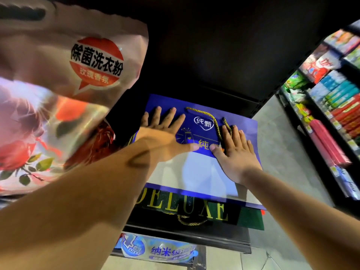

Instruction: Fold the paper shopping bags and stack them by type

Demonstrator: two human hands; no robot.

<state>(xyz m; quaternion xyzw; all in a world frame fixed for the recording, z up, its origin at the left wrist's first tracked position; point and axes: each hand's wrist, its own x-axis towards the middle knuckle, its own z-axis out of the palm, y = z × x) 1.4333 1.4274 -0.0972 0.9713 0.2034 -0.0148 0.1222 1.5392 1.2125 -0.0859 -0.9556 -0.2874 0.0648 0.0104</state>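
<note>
1. Two hands work in the head view, the only one given. The left hand (161, 131) and right hand (236, 152) both lie flat on a blue paper bag (171, 102), thumbs nearly meeting at its middle.
2. Neither grip pinches anything. The fingers are spread and straight, and the palms press down on the paper.
3. The blue bag lies on a dark shelf (194, 239) in a shop aisle, on top of a dark bag lettered DELUXE (194, 210) that shows below its near edge. Its gold cord handle (211, 115) loops across the printed face, and one strand runs by the right hand's fingers.
4. A printed blue panel sits over a pale section, with a blue strip nearer the person. It looks like a flap turned down over the bag's body, though the wide lens and blur make the exact fold hard to read.
5. I judge the step in hand to be flattening and creasing this blue bag where it already rests on the stack.
6. Next, the palms likely need to sweep outward along the crease and tuck the cord flat. The bag's edges should then be squared, and it is worth checking whether it belongs on the DELUXE bag or in a pile of its own type.
7. A large laundry powder pack (93, 61) crowds the left side, close to the left forearm.
</note>
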